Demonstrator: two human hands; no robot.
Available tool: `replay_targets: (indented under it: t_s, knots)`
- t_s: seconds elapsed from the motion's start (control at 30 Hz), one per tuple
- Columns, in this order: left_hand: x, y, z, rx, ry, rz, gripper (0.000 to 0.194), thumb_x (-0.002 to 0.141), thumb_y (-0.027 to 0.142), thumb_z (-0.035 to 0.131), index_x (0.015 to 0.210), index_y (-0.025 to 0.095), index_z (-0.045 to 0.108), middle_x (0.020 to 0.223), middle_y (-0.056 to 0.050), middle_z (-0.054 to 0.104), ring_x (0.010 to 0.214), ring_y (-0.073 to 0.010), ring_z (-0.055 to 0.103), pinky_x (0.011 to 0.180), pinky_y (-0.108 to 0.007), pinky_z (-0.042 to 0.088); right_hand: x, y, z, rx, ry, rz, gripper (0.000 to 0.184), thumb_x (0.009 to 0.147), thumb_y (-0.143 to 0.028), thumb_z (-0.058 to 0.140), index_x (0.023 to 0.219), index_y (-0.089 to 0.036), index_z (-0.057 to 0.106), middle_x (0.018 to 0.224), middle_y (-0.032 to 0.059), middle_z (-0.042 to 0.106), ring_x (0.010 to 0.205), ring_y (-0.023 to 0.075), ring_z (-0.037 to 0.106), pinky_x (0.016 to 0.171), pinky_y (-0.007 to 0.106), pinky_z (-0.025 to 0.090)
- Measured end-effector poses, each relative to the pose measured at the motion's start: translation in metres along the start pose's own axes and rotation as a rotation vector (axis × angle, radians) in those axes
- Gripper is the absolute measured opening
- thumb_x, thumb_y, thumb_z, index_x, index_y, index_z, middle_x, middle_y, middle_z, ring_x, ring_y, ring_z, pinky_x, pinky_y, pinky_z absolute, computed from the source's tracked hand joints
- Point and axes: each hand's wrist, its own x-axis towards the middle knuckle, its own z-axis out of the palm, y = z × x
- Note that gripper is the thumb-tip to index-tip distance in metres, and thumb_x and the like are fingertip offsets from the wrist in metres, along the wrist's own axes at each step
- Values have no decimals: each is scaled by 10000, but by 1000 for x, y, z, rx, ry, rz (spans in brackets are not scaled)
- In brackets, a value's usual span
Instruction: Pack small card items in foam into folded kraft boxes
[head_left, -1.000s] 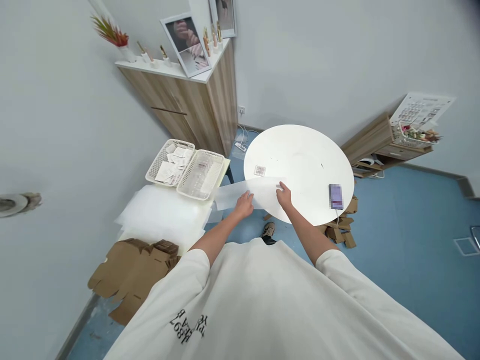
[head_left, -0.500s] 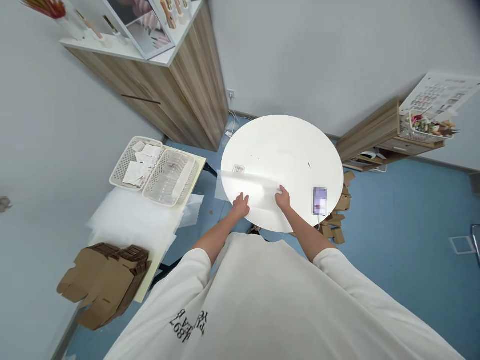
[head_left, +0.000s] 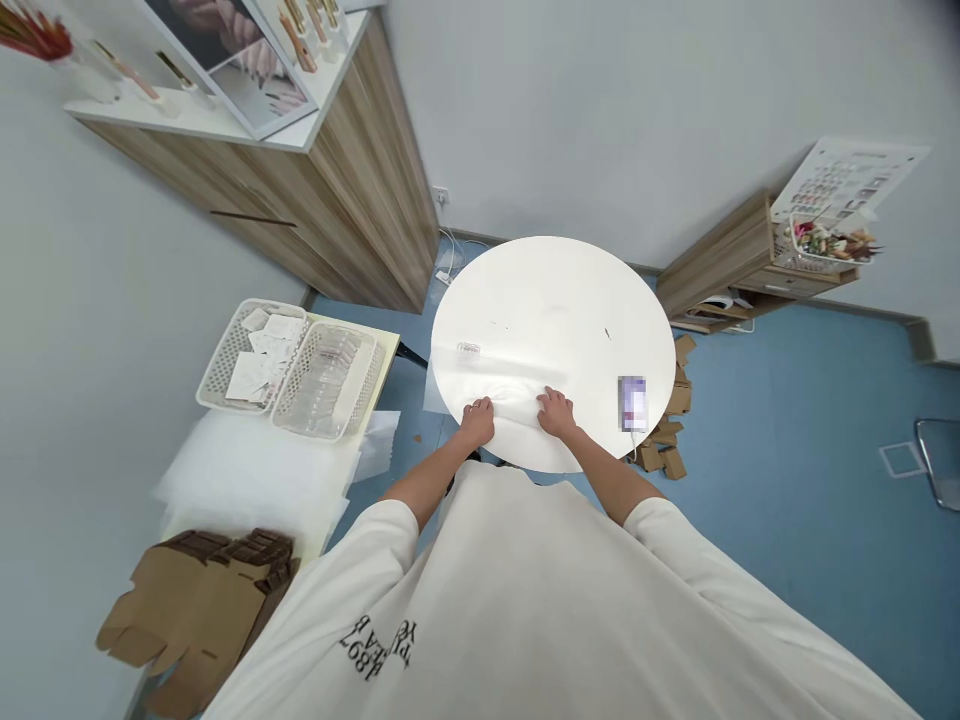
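Note:
A thin white translucent sheet (head_left: 510, 385) lies on the near part of the round white table (head_left: 555, 300). My left hand (head_left: 478, 419) rests on its near left edge with fingers curled down on it. My right hand (head_left: 556, 411) presses the sheet's near right part, fingers bent. A small clear packet (head_left: 468, 350) sits on the table just beyond the sheet's left end. A phone (head_left: 632, 402) with a cable lies to the right of my right hand.
To the left, a side table holds two white baskets (head_left: 292, 365), a stack of white foam sheets (head_left: 255, 465) and flat brown cartons (head_left: 199, 595). Cardboard scraps (head_left: 667, 440) lie on the blue floor. A wooden cabinet (head_left: 322, 190) stands behind; a low shelf (head_left: 742, 270) is at right.
The sheet has been drawn from the side table's edge fully onto the round table. Both hands moved nearer my body and closer together. The view shifted downward.

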Motion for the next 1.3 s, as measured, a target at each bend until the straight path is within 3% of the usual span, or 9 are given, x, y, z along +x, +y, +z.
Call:
replay_targets:
  t_s: [0.23, 0.37, 0.5, 0.6, 0.73, 0.97, 1.3]
  knots:
    - [30, -5, -41, 105, 87, 125, 666, 884, 94, 366, 1547, 148, 332, 1573, -200, 352, 1434, -348, 328, 1123, -526, 272, -7, -1, 12, -20, 25, 59, 552, 886, -145, 467, 1436, -182, 506, 1581, 144, 387, 1376, 341, 380, 1137, 486, 263]
    - [54, 7, -66, 124, 108, 212, 737, 866, 77, 390, 1588, 157, 263, 1562, -184, 376, 1440, -331, 321, 1151, -512, 239, -11, -8, 16, 25, 87, 197, 456, 914, -151, 430, 1349, -155, 566, 1447, 171, 498, 1283, 330, 458, 1104, 459, 300]
    - [67, 18, -78, 126, 101, 319, 762, 886, 87, 391, 1618, 193, 208, 1599, -153, 344, 1478, -301, 286, 1192, -483, 197, -14, -13, 17, 118, 160, 379, 397, 943, -163, 389, 1281, -144, 597, 1387, 186, 517, 1238, 318, 496, 1059, 442, 348]
    - [72, 18, -81, 104, 99, 383, 778, 881, 92, 402, 1626, 189, 197, 1623, -149, 318, 1496, -304, 269, 1205, -488, 199, -16, -18, 17, 178, 153, 438, 387, 953, -169, 380, 1265, -130, 605, 1363, 199, 519, 1214, 313, 517, 1022, 429, 382]
    - [79, 5, -83, 159, 103, 341, 808, 853, 89, 421, 1626, 175, 198, 1657, -152, 272, 1534, -313, 209, 1221, -534, 185, -13, -29, 17, 207, 109, 405, 379, 965, -193, 404, 1281, -136, 603, 1361, 186, 522, 1208, 299, 528, 995, 393, 406]
    - [80, -29, -81, 224, 55, 287, 652, 883, 133, 448, 1530, 177, 385, 1676, -153, 225, 1545, -322, 196, 1222, -547, 204, 13, -53, 14, 181, 85, 300, 395, 974, -183, 413, 1328, -156, 587, 1387, 163, 522, 1211, 286, 522, 982, 364, 409]
    - [73, -74, -88, 152, 26, 157, 601, 913, 143, 442, 1511, 147, 381, 1651, -200, 254, 1525, -354, 231, 1189, -548, 244, 24, -74, 16, 128, 74, 259, 365, 964, -148, 413, 1262, -167, 621, 1360, 164, 534, 1200, 290, 525, 949, 366, 423]
